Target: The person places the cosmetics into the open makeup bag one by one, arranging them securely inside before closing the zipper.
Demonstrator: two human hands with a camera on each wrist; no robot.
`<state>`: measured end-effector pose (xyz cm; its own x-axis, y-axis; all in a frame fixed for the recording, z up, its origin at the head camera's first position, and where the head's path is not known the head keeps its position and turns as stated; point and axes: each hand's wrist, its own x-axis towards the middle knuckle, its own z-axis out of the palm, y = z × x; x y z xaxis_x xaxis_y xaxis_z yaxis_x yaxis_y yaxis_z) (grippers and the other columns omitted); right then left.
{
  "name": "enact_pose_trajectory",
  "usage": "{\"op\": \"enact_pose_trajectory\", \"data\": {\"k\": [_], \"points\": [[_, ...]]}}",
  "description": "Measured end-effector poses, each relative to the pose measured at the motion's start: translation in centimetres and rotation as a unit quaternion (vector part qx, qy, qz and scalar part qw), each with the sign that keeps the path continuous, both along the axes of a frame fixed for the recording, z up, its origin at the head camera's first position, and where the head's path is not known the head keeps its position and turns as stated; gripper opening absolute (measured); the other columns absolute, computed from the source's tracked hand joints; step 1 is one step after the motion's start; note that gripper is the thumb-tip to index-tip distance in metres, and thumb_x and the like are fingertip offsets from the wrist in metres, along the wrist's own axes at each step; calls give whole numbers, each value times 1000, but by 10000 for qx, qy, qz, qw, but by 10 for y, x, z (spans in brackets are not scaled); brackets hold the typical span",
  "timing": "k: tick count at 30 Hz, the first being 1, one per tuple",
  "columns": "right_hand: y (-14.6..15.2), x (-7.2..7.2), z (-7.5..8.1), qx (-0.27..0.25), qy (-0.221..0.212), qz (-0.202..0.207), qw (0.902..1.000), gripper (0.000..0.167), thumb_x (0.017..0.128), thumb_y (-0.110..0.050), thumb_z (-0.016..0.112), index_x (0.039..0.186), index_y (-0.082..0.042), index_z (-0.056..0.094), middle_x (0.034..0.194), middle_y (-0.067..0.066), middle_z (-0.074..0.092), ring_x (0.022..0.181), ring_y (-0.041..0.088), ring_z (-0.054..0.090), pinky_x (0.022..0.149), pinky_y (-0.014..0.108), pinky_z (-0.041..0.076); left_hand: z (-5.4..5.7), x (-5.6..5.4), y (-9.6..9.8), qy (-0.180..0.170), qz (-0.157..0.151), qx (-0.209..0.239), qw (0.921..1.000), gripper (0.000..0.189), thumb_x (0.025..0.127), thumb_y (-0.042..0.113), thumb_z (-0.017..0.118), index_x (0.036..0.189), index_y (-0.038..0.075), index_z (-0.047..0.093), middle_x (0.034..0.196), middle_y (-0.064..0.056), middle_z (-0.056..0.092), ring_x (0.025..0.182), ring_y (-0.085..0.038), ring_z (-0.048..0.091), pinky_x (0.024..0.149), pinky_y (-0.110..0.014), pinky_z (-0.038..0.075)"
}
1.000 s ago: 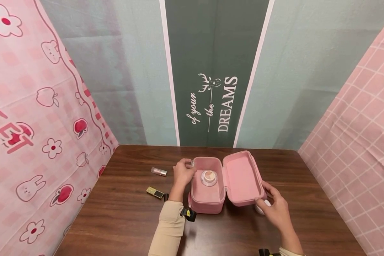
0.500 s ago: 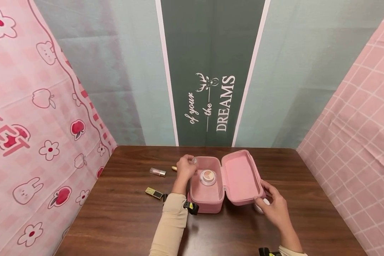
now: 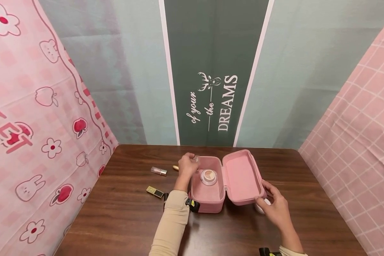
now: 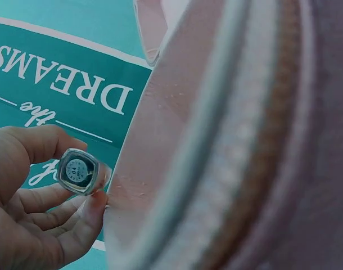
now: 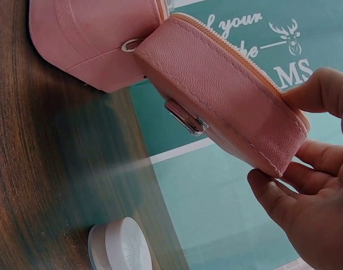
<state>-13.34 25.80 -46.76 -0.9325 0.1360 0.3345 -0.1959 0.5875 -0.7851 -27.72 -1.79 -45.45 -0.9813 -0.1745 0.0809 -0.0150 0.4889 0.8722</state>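
Note:
In the head view, a pink cosmetic case (image 3: 208, 207) stands on the table with its lid swung out to the right. Inside it sits a round pot (image 3: 209, 176) with a top in several beige tones. My left hand (image 3: 187, 167) pinches a small square-ended clear tube (image 4: 79, 172) between thumb and fingers, at the far left corner of the case's rim. A round label shows on the tube's end. My right hand (image 3: 276, 210) grips the outer edge of the lid (image 5: 228, 95), thumb on the zipper side and fingers beneath.
Left of the case on the wooden table (image 3: 121, 220) lie a clear tube with a silver cap (image 3: 159, 171), a gold and black rectangular item (image 3: 155, 192) and a gold-ended item (image 3: 175, 168), partly hidden by the left hand. A round white-lidded jar (image 5: 121, 246) stands under the lid.
My left hand has shifted slightly right and away from me along the case's rim, uncovering the gold-ended item. The right hand and lid stay nearly still.

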Motion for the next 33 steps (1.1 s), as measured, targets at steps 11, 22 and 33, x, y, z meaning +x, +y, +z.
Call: {"op": "enact_pose_trajectory", "data": {"k": [11, 22, 33], "points": [[0, -1, 0, 34, 94, -16, 9999, 53, 76, 2, 70, 124, 9, 50, 121, 25, 53, 103, 35, 54, 79, 4, 35, 0, 1, -2, 130, 115, -225, 9996, 35, 74, 8, 74, 105, -1, 63, 79, -11, 65, 77, -26, 62, 65, -38, 50], [-1, -1, -1, 81, 63, -38, 9999, 54, 76, 3, 70, 125, 8, 49, 121, 25, 53, 103, 36, 53, 79, 4, 36, -1, 8, -8, 585, -640, -1174, 9893, 35, 77, 11, 72, 109, 0, 63, 88, -13, 65, 81, -26, 62, 69, -38, 50], [-1, -2, -1, 123, 87, -54, 9999, 53, 76, 3, 69, 125, 9, 49, 121, 26, 52, 103, 39, 53, 79, 3, 35, 20, 32, -18, -214, -1957, -3494, 9161, 9, 83, 19, 60, 79, 11, 62, 85, -10, 61, 74, -22, 56, 57, -42, 46]]}}
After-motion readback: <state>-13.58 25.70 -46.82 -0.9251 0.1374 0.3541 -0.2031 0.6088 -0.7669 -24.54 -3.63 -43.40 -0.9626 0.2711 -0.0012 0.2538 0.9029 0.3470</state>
